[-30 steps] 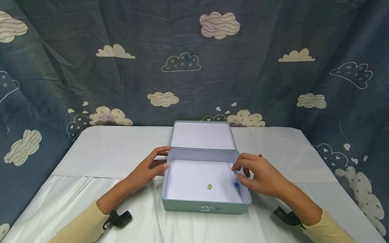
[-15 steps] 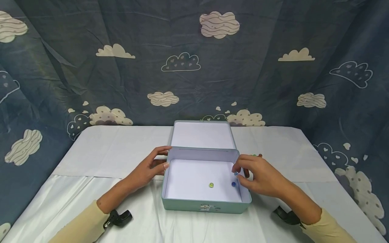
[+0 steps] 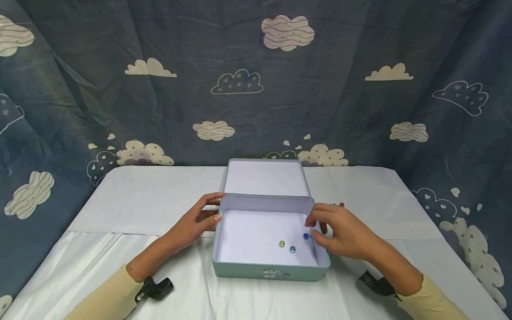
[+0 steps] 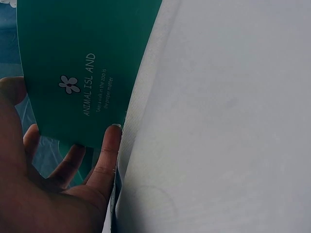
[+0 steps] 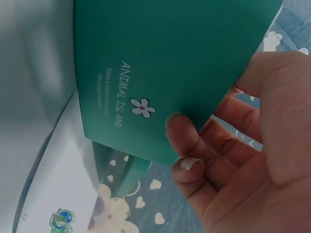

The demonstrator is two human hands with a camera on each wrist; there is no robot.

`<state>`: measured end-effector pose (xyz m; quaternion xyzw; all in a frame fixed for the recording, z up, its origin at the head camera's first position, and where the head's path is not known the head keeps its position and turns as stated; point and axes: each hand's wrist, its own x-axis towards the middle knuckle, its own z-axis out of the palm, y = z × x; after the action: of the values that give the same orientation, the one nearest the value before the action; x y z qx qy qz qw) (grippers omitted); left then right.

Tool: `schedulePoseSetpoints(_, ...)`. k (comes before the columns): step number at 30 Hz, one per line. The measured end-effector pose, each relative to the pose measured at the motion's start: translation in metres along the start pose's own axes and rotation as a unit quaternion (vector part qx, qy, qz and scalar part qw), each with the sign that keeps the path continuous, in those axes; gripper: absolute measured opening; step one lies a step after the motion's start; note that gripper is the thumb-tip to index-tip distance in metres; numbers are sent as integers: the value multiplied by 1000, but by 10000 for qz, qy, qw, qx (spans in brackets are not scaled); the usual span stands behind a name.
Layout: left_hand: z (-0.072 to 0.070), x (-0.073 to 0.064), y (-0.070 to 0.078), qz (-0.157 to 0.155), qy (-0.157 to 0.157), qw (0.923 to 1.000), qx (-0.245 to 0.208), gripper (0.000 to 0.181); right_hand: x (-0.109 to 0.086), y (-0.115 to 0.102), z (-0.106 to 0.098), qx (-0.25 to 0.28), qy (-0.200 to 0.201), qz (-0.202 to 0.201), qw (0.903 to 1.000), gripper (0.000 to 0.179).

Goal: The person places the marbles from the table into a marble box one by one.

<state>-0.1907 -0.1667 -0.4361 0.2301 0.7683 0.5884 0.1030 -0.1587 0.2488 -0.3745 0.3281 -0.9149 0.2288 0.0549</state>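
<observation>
A green tin box (image 3: 272, 272) stands with its lid (image 3: 267, 178) laid back and its white inside showing. Three glass marbles are on its floor: a yellow-green marble (image 3: 282, 244), a light blue marble (image 3: 293, 250) and a dark blue marble (image 3: 306, 236). My left hand (image 3: 200, 220) rests against the box's left side, thumb at the rim, fingers fairly straight in the left wrist view. Over the right rim hovers my right hand (image 3: 340, 229), thumb and index finger apart with no marble seen between them. In the right wrist view, its other fingertips (image 5: 182, 133) touch the outer wall.
Beyond the right hand, more marbles (image 5: 62, 221) cluster on the white cloth; the head view shows only a green marble (image 3: 334, 205) and a brown marble (image 3: 342, 205) there. A dark cloud-print curtain (image 3: 240, 111) hangs behind the table.
The right hand has let go of the light blue marble, which now lies on the box floor. The yellow-green marble has rolled slightly right; the dark blue one has shifted back and left.
</observation>
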Motion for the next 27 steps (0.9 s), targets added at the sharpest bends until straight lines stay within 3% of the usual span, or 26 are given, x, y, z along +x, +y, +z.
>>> schedulePoseSetpoints(7, 1, -2, 0, -64, 0, 10000, 24, 58, -2, 9, -9, 95, 668, -291, 9973, 29)
schedulePoseSetpoints(11, 0, -1, 1, -63, -7, 10000, 1, 58, -1, 20, -16, 45, 984, -259, 9948, 29)
schedulePoseSetpoints(19, 1, -2, 1, -45, -19, 10000, 0, 59, -4, 42, -21, -178, 1115, 24, 9936, 32)
schedulePoseSetpoints(27, 0, -1, 1, -32, -9, 10000, -33, 58, -6, 59, -21, -389, 1137, 602, 9909, 27)
